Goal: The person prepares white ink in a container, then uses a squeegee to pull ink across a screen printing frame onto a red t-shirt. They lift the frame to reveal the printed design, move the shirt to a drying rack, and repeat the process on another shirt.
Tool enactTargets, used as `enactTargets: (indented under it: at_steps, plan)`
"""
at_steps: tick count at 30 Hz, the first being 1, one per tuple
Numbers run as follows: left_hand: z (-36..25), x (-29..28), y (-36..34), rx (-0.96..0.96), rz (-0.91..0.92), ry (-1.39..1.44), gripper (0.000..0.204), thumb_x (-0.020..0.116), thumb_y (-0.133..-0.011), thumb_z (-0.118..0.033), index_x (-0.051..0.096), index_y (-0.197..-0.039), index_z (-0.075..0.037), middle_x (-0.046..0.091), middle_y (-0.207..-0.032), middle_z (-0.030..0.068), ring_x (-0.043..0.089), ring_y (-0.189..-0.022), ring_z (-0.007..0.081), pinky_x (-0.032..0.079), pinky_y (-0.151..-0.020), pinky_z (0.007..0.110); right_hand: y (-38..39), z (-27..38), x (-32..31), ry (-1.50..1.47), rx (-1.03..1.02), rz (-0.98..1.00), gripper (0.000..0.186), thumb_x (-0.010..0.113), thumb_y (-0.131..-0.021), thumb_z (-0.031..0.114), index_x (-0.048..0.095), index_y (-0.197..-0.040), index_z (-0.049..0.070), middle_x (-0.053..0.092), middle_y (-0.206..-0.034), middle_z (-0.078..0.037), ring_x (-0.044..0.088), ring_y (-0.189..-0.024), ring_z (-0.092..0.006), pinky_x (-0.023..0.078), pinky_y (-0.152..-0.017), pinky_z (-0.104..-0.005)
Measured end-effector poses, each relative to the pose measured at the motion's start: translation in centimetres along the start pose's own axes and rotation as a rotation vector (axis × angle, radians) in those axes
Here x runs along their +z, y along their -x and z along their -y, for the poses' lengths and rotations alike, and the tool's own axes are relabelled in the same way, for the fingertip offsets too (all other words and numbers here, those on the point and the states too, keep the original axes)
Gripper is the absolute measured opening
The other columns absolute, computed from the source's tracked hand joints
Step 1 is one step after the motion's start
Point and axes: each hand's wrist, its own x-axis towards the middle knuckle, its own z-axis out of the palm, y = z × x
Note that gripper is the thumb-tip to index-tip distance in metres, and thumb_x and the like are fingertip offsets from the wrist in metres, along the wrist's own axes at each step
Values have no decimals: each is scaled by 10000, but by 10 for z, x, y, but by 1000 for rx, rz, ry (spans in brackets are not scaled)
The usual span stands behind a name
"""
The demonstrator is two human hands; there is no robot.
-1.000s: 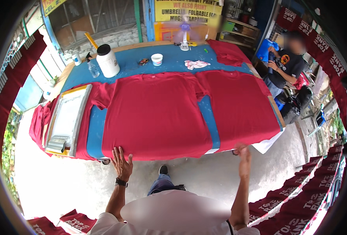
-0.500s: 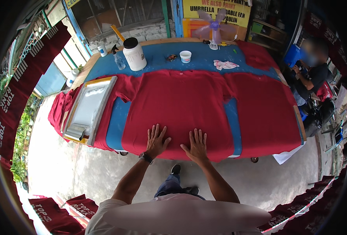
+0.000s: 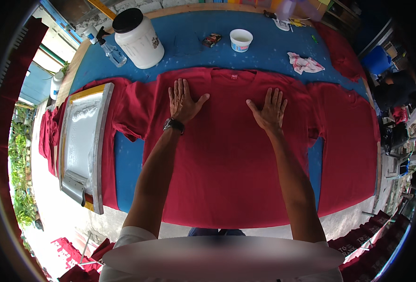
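A dark red T-shirt (image 3: pixel 227 164) lies spread on the blue table, its neckline toward the far side. My left hand (image 3: pixel 184 102) rests flat on its upper left chest, fingers pointing away and thumb spread. Flat on the upper right chest lies my right hand (image 3: pixel 270 110), fingers apart. Neither hand holds anything. To the left, a screen printing frame (image 3: pixel 83 136) sits on another red shirt, with a metal squeegee (image 3: pixel 73 188) at its near end. A further red shirt (image 3: pixel 349 150) is laid out on the right.
Along the far side of the blue table (image 3: pixel 184 42) stand a spray bottle (image 3: pixel 111 52), a large white jar (image 3: pixel 140 42) with a black lid and a white tub (image 3: pixel 241 41). A stained cloth (image 3: pixel 305 63) and a fan base (image 3: pixel 281 22) are at the far right. Printed red shirts (image 3: pixel 367 239) hang behind.
Both hands have moved away from me, from the shirt's near part up to its chest, and farther apart. The view has come closer over the table.
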Motion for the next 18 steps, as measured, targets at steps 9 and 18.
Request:
enactTargets:
  at_steps: [9, 18]
  plan:
    - [1, 25, -58, -8, -26, -86, 1206, 511, -974, -822, 282, -1632, 163, 278, -1724, 356, 199, -1650, 452, 103, -1355, 565, -52, 2, 10, -7, 48, -88, 1180, 468, -988, 833, 213, -1692, -78, 169, -1779, -305, 106, -1672, -445, 61, -1352, -591]
    - [-49, -58, 217, 142, 28, 89, 1025, 674, -1002, -581, 320, -1613, 163, 285, -1708, 374, 243, -1624, 492, 163, -1335, 611, 228, 27, -14, -17, -103, 7, 1217, 563, -977, 789, 167, -1676, -125, 163, -1762, -338, 113, -1655, -496, 42, -1344, -644]
